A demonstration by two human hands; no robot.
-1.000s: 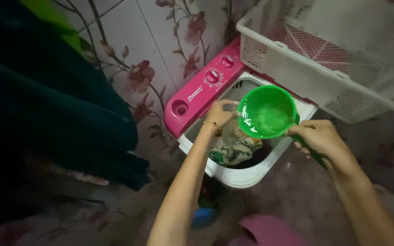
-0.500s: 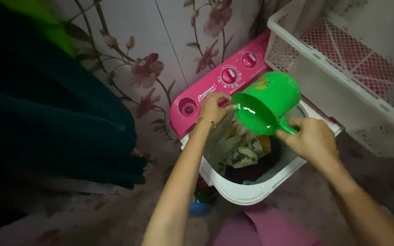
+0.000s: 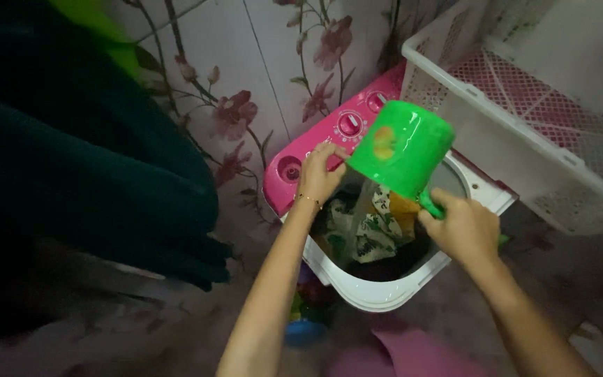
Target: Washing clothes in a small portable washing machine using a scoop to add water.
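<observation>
Green dipper point(image 3: 400, 148) is gripped by right hand point(image 3: 460, 227), tipped over washer tub point(image 3: 378, 293) (laundry inside); left hand point(image 3: 320, 172) fingers rest loosely curled on tub rim, nothing held.

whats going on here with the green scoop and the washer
A person tips a green plastic dipper over the open tub of a small pink and white washing machine. The right hand grips the dipper's handle, its mouth turned down toward the patterned clothes in the tub. The left hand rests at the tub's edge by the pink control panel. A white laundry basket sits beside it.
</observation>
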